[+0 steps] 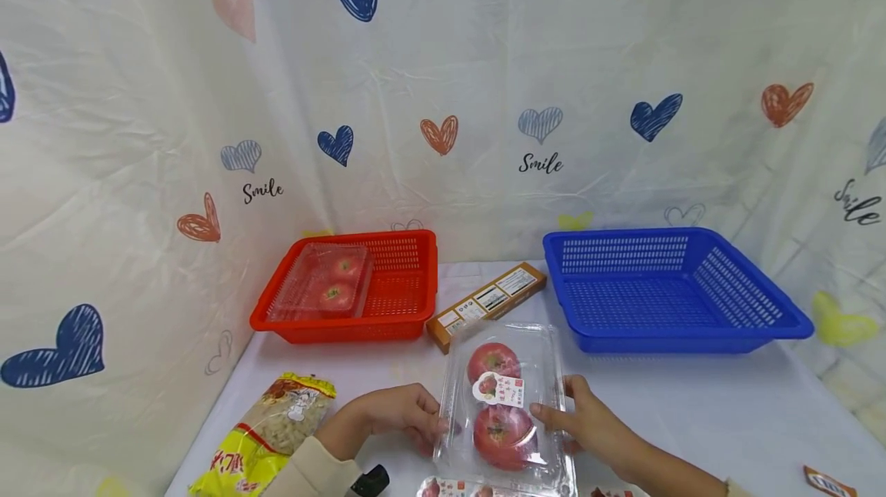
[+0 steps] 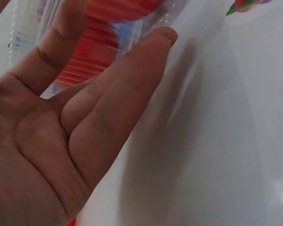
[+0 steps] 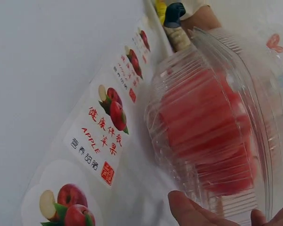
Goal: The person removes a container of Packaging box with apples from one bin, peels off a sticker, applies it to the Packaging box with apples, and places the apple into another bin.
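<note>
A clear plastic clamshell box of apples is tilted above the table, with a white apple sticker on its lid. My left hand holds its left edge; in the left wrist view the lower fingers stretch out beside the box. My right hand grips the right edge, thumb on top and the other fingers at the side and below. Below the box lies a strip of apple stickers on the white table, partly hidden by the box in the head view.
A red basket at the back left contains another apple box. A blue basket stands at the back right. Between them lies a long brown carton. A yellow snack bag is at the left, a small orange wrapper at the right.
</note>
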Tool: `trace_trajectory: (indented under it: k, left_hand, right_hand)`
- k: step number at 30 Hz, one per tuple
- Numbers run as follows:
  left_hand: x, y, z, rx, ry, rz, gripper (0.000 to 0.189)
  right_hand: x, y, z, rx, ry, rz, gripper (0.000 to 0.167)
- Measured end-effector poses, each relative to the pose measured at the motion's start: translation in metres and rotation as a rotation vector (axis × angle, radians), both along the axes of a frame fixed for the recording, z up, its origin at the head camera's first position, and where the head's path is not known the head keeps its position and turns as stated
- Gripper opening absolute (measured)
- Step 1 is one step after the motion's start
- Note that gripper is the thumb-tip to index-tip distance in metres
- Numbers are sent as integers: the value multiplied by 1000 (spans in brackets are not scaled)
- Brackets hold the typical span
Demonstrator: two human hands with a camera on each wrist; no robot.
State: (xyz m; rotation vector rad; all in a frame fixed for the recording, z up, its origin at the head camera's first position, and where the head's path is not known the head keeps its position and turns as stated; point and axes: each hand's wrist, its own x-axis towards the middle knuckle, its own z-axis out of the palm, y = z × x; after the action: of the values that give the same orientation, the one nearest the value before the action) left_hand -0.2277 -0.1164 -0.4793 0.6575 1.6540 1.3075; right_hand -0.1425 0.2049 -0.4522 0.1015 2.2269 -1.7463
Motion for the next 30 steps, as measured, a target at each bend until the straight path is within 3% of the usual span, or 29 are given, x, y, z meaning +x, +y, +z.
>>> trace_trajectory:
  k: [5,10,16,21,23,25,30]
  left_hand:
    - [0,4,2,56,59,-131,48]
    - [-8,14,9,164,100,-237,45]
    - [-17,23,18,284,58,-316,55]
    - [-26,37,13,385,-10,-396,66]
    - [-29,45,11,371,-9,-373,58]
    - [-32,56,9,293,19,-288,46]
    - [-34,84,5,70,80,48,28]
  right_hand:
    - [-4,6,11,26,22,-15,77]
    - [-12,15,28,18,85,-29,66]
    - [-18,30,40,61,83,27,62]
    - [-19,53,56,121,119,32,55]
    - [-19,64,66,148,155,20,54]
    - [-21,73,76,143,185,1,53]
    - [-34,96,99,52,186,-44,52]
